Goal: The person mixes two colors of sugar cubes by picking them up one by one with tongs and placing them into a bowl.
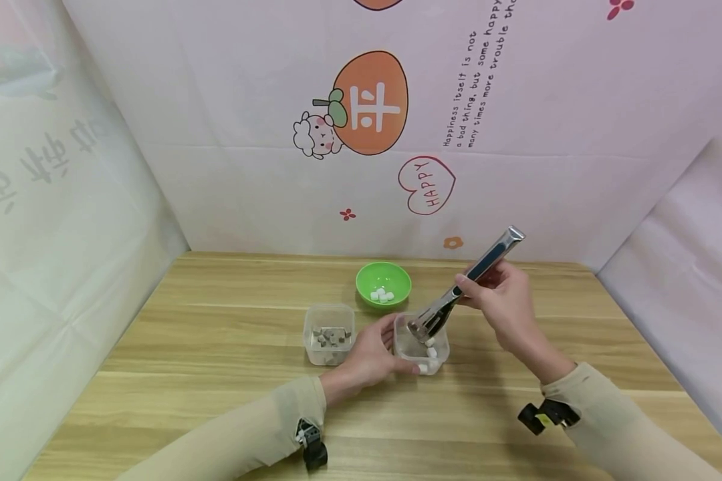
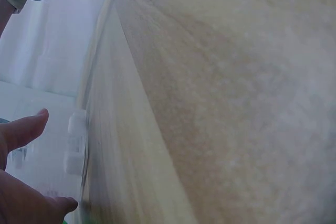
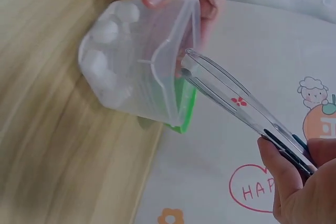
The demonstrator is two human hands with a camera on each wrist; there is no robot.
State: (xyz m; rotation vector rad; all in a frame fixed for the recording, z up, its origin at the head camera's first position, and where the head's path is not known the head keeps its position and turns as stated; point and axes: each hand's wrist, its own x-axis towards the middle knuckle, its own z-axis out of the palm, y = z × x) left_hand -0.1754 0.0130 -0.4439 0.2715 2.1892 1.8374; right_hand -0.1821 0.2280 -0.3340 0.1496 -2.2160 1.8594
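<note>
Wooden tabletop (image 1: 216,374) ran under my hands at the frame's centre, where my right hand (image 1: 505,304) was clamped on the metal tongs (image 1: 457,290), their tips dipped into the clear tub (image 1: 422,347) my left hand (image 1: 370,354) curled around. By my reckoning the work was partway: several white cubes (image 1: 382,294) lay in the green bowl (image 1: 384,284) just behind, more stayed in the tub. Left of it stood a tub of grey cubes (image 1: 328,334), close by, while the table's lower and left parts offered room.
</note>
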